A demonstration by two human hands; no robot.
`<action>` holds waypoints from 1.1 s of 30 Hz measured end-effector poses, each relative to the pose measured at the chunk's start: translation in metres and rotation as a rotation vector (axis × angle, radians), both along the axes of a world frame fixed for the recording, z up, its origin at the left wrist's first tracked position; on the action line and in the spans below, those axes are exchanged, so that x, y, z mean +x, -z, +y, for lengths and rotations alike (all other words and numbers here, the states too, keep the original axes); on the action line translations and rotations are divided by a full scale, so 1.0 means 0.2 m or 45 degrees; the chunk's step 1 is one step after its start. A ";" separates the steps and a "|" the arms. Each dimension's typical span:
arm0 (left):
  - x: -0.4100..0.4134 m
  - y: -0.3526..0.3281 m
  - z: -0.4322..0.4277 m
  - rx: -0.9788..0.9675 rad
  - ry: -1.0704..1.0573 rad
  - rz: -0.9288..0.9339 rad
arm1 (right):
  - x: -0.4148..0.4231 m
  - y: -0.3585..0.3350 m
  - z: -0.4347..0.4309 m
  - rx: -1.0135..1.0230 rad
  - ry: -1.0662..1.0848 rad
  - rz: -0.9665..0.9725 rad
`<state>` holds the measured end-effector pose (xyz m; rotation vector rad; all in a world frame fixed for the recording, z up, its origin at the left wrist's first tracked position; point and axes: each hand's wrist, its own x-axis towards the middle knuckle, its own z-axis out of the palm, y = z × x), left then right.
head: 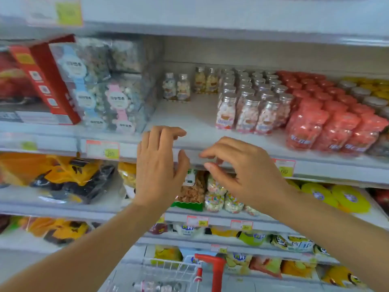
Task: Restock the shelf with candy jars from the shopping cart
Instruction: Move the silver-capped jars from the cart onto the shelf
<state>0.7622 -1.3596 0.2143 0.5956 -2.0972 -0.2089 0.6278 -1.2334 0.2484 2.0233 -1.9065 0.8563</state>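
White shelf [189,116]; silver-capped candy jars [248,111], pink-and-white speckled contents; coral-red jars [336,125]; red box [53,81]; shopping cart [217,270]: white wire, red handle; yellow price tag [110,153].

— Where are the person's hands?
— The left hand [156,165] and right hand [240,169] are raised side by side before the front edge of the shelf [189,114], fingers loosely bent, holding nothing.
— And the stock?
— Silver-capped candy jars [250,110] stand in rows to the right, with red jars [336,123] just beside them. The shopping cart [174,270] shows below.
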 end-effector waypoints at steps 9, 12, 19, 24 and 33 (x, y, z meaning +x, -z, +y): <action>0.81 0.90 0.01 0.804 -0.333 -0.488 | 0.58 0.95 -0.16 0.698 -0.219 -0.258; 1.00 1.20 0.05 1.057 -0.405 -0.708 | 0.71 1.26 -0.18 0.843 -0.201 -0.285; 1.19 1.81 0.11 1.462 -0.272 -1.047 | 0.92 1.94 -0.23 1.359 0.023 0.053; 1.20 2.09 0.09 1.633 -0.213 -1.092 | 0.96 2.41 -0.24 1.345 0.055 0.441; 1.22 2.32 0.08 1.895 -0.243 -0.997 | 0.94 2.64 -0.25 1.297 -0.002 0.679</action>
